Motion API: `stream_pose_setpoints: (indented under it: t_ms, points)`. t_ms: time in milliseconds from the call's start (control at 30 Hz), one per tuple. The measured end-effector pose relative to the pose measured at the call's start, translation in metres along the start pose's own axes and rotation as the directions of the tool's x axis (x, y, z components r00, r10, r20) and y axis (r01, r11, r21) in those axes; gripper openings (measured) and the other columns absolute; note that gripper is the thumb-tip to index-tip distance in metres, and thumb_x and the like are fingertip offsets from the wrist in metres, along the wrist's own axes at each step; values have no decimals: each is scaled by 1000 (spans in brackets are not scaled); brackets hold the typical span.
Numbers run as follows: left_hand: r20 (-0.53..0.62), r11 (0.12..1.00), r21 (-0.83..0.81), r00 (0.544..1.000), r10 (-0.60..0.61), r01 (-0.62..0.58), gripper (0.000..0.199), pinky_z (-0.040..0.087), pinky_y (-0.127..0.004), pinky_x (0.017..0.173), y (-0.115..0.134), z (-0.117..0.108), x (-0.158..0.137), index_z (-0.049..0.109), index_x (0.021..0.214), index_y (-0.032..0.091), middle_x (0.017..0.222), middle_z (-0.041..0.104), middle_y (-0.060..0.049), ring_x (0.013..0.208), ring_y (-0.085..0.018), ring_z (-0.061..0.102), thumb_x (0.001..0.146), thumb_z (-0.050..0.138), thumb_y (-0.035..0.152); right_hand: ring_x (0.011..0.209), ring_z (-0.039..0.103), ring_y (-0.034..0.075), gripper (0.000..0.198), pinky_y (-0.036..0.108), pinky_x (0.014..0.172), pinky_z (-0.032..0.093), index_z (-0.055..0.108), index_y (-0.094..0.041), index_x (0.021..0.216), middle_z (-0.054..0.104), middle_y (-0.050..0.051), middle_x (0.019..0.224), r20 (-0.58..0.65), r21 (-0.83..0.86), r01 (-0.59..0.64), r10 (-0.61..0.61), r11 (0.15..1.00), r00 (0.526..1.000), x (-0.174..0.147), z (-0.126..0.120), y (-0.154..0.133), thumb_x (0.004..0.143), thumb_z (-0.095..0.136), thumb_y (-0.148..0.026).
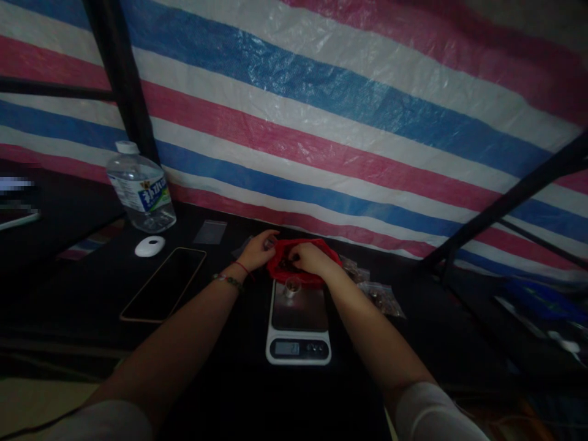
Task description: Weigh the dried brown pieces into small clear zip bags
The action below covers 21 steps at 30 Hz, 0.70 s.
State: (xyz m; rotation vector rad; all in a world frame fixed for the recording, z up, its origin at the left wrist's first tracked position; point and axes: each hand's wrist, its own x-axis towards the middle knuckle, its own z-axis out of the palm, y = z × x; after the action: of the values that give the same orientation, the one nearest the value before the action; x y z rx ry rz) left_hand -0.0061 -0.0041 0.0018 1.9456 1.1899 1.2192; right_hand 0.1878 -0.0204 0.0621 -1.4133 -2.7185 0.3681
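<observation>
A red plastic bag (331, 252), spread open like a bowl, holds small dark pieces (287, 264) too dim to identify. My left hand (258, 251) is at its left rim, thumb and fingers closing on the edge. Inside the bag, my right hand (310, 257) has its fingers pinched together among the dark pieces; whatever they grip is hidden. Just in front stands a white kitchen scale (298, 349) with a dark plate and a lit display. On the plate's back edge rests a small clear cup (292, 288) with some brownish bits in it.
Right of the bag lie clear zip bags with brownish contents (382, 299). To the left are a flat clear bag (211, 232), a phone (164, 285), a white oval object (149, 246) and a large clear bottle (142, 190). Striped sheeting (294, 122) and dark metal poles stand behind.
</observation>
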Motion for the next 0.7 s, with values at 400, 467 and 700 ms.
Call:
stream_pose_setpoints:
  t_ms: [400, 467, 700]
  points:
    - [-20, 1000, -26, 1000, 10, -10, 53, 51, -27, 73, -6, 0, -1, 56, 118, 16, 95, 65, -4, 78, -15, 62, 66, 54, 17, 84, 61, 15, 16, 23, 77, 42, 71, -16, 83, 69, 4, 88, -119, 62, 223, -215, 973, 969, -60, -18, -54, 75, 61, -7]
    - [-27, 999, -29, 1000, 13, -13, 53, 51, -27, 72, -7, 0, -1, 55, 119, 16, 93, 66, -4, 77, -15, 62, 66, 54, 17, 84, 60, 15, 16, 23, 77, 42, 71, -16, 84, 69, 5, 87, -111, 40, 212, -207, 976, 972, -61, -15, -55, 75, 61, -7]
    - [-29, 999, -35, 999, 26, -27, 54, 51, -27, 71, -8, 1, 0, 55, 120, 16, 92, 66, -4, 76, -15, 62, 66, 53, 18, 86, 59, 16, 19, 24, 79, 42, 71, -17, 84, 67, 5, 88, -93, 16, 185, -182, 983, 979, -65, -11, -54, 75, 60, -4]
